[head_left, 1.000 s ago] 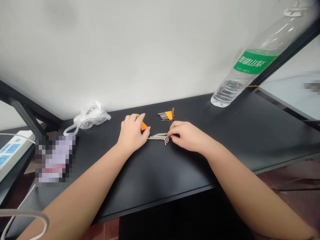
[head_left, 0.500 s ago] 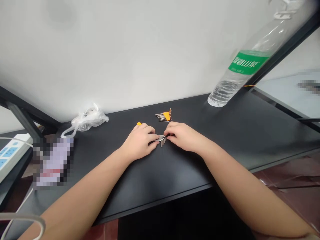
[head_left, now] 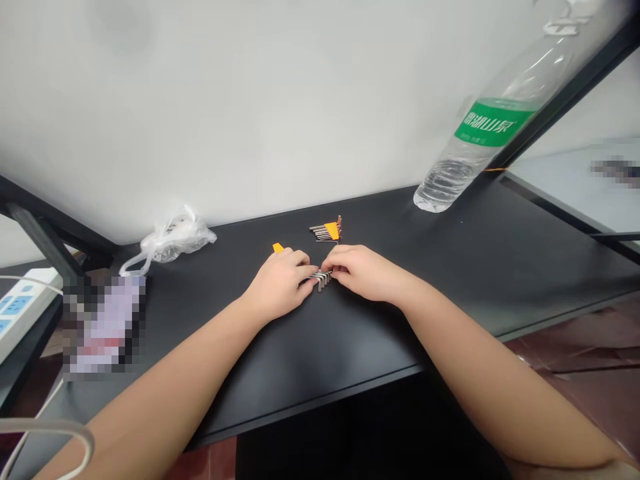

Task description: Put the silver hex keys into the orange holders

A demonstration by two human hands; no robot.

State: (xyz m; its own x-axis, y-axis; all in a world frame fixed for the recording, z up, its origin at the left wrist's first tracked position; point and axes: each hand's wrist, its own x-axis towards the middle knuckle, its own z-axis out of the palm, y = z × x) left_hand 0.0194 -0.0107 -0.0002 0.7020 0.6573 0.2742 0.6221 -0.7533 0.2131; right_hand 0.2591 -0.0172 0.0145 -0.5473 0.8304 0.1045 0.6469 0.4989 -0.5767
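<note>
Several L-shaped metal hex keys [head_left: 324, 279] lie side by side between my hands, low over the black tabletop, short arms angled toward me. My left hand [head_left: 283, 283] is closed around their long ends, thumb and fingers pinching them. From the other side, my right hand [head_left: 363, 270] pinches at the bent ends, its fingertips curled in. Its fingers partly hide the keys at that end. An orange piece [head_left: 278, 247] pokes out behind my left hand. Beyond my hands lies a second set of hex keys [head_left: 317, 230] in an orange holder [head_left: 332, 231], with one thin key beside it.
A tall clear water bottle [head_left: 453, 167] with a green label stands at the back right. At the back left are a crumpled plastic bag [head_left: 177, 237], a blurred purple item [head_left: 107, 327] and a white power strip [head_left: 25, 303]. A white wall [head_left: 300, 107] rises behind the table.
My right hand's fingertips have shifted slightly left over the hex keys' bends, closer to my left hand. My left hand keeps nearly the same place, and the view has shifted a little.
</note>
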